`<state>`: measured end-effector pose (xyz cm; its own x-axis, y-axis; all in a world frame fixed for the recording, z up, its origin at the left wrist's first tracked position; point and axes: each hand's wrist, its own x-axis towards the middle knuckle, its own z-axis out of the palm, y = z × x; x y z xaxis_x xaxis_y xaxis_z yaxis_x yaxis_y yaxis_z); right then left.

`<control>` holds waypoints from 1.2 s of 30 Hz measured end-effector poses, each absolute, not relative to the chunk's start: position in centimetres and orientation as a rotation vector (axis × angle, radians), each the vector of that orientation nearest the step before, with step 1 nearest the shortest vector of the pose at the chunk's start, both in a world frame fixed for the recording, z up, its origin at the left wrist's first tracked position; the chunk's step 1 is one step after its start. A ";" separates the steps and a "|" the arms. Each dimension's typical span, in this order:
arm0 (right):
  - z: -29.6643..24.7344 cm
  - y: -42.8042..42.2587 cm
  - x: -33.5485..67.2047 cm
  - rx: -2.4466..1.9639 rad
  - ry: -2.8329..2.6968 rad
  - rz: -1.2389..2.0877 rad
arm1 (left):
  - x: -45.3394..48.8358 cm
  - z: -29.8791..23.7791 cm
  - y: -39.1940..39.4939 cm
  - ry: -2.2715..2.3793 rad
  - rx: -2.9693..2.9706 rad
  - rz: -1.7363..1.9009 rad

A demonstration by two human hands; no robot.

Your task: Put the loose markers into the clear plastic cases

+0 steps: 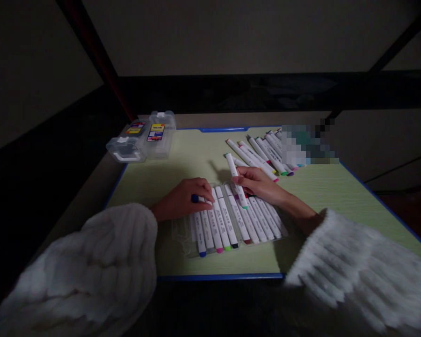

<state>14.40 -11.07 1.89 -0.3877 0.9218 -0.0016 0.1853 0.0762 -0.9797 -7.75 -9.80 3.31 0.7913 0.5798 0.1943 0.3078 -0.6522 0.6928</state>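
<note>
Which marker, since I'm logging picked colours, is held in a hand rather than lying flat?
The green-tipped marker in the right hand: it slants across the row in the clear tray; the rest lie parallel.

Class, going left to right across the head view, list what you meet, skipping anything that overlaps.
clear plastic case → left hand → right hand holding a marker → right sleeve

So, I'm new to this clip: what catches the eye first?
A row of markers lies in the near middle of the table, with the left hand resting on its left end. The right hand holds a green-tipped marker just above it; a loose pile of markers sits at the far right.
</note>
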 end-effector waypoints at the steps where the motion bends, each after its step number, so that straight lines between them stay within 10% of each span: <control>1: 1.9 -11.1 14.4 -1.110 -1.665 1.372 | -7.8 3.2 -9.7 0.653 2.323 0.529; 36: 1.7 -10.8 14.4 -1.077 -1.680 1.351 | -8.1 3.5 -9.8 0.599 2.374 0.503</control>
